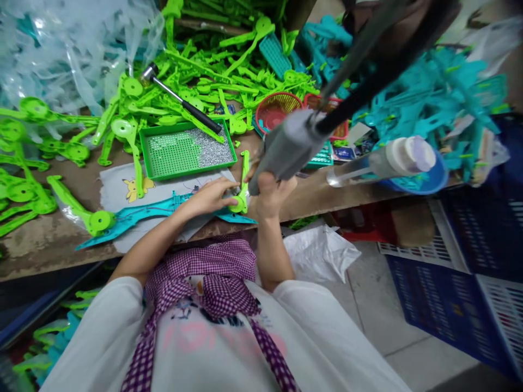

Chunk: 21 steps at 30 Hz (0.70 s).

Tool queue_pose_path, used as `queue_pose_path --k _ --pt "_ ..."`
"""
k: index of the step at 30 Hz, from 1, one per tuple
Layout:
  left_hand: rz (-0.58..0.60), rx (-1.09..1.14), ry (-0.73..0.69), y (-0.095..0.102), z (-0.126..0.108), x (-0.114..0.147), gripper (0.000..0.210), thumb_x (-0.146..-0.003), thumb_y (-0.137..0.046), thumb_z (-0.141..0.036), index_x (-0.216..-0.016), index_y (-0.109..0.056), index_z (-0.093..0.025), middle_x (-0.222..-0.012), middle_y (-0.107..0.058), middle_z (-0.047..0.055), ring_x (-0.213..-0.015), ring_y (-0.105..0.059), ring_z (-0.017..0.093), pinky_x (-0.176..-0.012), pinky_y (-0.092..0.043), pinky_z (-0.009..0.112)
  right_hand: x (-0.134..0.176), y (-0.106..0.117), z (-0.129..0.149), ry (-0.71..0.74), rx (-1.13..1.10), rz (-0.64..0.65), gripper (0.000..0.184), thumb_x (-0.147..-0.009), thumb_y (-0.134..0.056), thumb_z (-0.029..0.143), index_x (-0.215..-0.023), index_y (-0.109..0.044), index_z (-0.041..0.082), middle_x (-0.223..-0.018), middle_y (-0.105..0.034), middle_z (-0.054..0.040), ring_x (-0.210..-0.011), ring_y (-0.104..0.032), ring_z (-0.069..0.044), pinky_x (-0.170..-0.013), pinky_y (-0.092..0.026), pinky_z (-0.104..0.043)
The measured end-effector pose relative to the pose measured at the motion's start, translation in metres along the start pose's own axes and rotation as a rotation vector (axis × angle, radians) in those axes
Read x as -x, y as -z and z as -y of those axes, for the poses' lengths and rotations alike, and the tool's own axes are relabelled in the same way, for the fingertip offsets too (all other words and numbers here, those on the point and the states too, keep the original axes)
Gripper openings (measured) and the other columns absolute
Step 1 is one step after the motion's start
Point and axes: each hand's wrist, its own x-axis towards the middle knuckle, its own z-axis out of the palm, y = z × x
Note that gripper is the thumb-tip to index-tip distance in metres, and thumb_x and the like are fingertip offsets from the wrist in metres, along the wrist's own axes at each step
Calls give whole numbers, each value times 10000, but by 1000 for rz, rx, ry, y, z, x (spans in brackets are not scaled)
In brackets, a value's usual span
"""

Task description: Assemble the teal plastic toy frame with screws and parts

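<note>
My right hand (273, 196) is wrapped round a grey electric screwdriver (288, 142), tilted with its lower end close to a green plastic arm (244, 188). My left hand (210, 196) grips that arm's round end, thumb and fingers against it, over the right end of a long turquoise plastic piece (137, 218). A second green arm (96, 219) sits at the turquoise piece's left end. Thin wires run along the turquoise piece. The screwdriver's tip is hidden from me. Under the work lies a grey cloth (116, 188) with a yellow cartoon figure.
Behind the cloth stands a green tray (163, 174) of small metal screws, with a hammer (183, 103) lying above it. Green parts (196, 71) and turquoise parts (417, 103) are heaped behind. To the right are a red basket (281, 100), a clear bottle (384, 158) and a blue bowl (440, 177).
</note>
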Motion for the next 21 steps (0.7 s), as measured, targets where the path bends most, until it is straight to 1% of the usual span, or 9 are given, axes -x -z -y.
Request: queue_pose_path --k 1,3,6,9,12,15,17,19,21 --pt "-42 10 -25 5 -5 7 383 -910 -620 -290 -1281 -618 -197 -1191 -663 98 -1040 -622 214 -949 -479 355 -5 -9 11 105 13 -79 521 -702 -629 759 -840 -560 261 -735 -586 1 -691 -606 -175 -673 -529 -330" --pt "-139 15 -58 14 -15 27 342 -975 -520 -287 -1300 -595 -209 -1177 -664 80 -1030 -626 193 -945 -489 349 -14 -23 25 245 35 -136 428 -799 -606 678 -897 -564 264 -783 -597 1 -730 -615 -169 -713 -536 -323" --pt "-253 -62 -32 17 -19 69 359 -1005 -471 -307 -1344 -557 -228 -1219 -652 73 -1140 -601 210 -1002 -478 385 -24 -27 25 276 85 -22 390 -834 -611 621 -996 -586 268 -921 -638 -10 -898 -649 -188 -839 -556 -364" --pt "-337 -210 56 4 -11 111 363 -1003 -469 -310 -1343 -564 -227 -1238 -634 99 -1147 -597 241 -976 -498 420 -25 -17 10 245 138 77 419 -852 -603 598 -1119 -590 275 -1058 -645 -26 -1077 -634 -224 -960 -533 -457" --pt "-446 -358 102 -15 -10 135 346 -990 -498 -308 -1310 -603 -228 -1188 -658 111 -1102 -590 266 -948 -491 449 -12 -1 -10 269 226 74 499 -865 -601 579 -1271 -549 293 -1234 -602 -55 -1211 -576 -248 -1029 -490 -501" --pt "-621 -488 138 -26 -21 130 288 -953 -574 -305 -1222 -673 -276 -1218 -668 102 -1153 -548 293 -989 -422 494 13 19 -31 313 454 42 488 -894 -597 507 -1327 -544 288 -1301 -576 -80 -1240 -548 -253 -1053 -465 -512" --pt "-686 -525 137 -31 -26 112 232 -929 -614 -295 -1138 -714 -310 -1291 -651 82 -1225 -512 311 -1024 -360 533 31 32 -47 285 626 163 368 -931 -563 438 -1246 -620 255 -1237 -620 -95 -1194 -577 -248 -1037 -471 -494" --pt "-628 -521 112 -36 -24 87 182 -922 -622 -274 -1059 -737 -307 -1370 -616 65 -1298 -471 331 -1044 -307 577 44 42 -62 246 751 302 293 -958 -530 389 -1147 -681 224 -1198 -654 -109 -1162 -600 -251 -1023 -468 -480" --pt "-549 -510 107 -43 -17 65 155 -922 -613 -244 -987 -746 -291 -1410 -592 56 -1353 -434 343 -1062 -257 623 50 48 -73 235 818 370 284 -971 -513 369 -1094 -707 202 -1198 -668 -119 -1159 -607 -257 -1019 -457 -472"
